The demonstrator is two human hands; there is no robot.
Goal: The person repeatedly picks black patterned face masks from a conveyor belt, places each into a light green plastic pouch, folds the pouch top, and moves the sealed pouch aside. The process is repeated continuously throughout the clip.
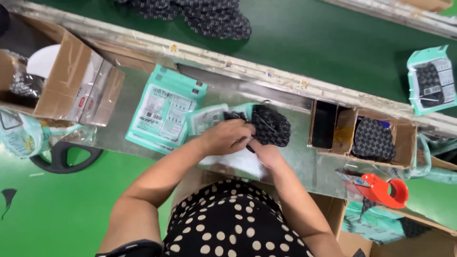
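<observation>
Landmark: stack of mint-green flat pouches (165,110) lying on metal worktop, white label panel on face.

- Just right of stack: clear-fronted mint pouch (209,119), dark patterned fabric piece (269,124) partly in its mouth — both hands on it.
- Far right of stack, on green belt: sealed mint pouch (431,81), dark fabric inside, white label.
- Left of stack: open cardboard box (62,78), shiny taped flaps.
- Lower left of stack: crumpled mint bags (24,135).
- Right of stack: low cardboard tray (404,138).

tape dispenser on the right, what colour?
The tape dispenser is red-orange, seen in the head view, at the bench's right end.
</observation>
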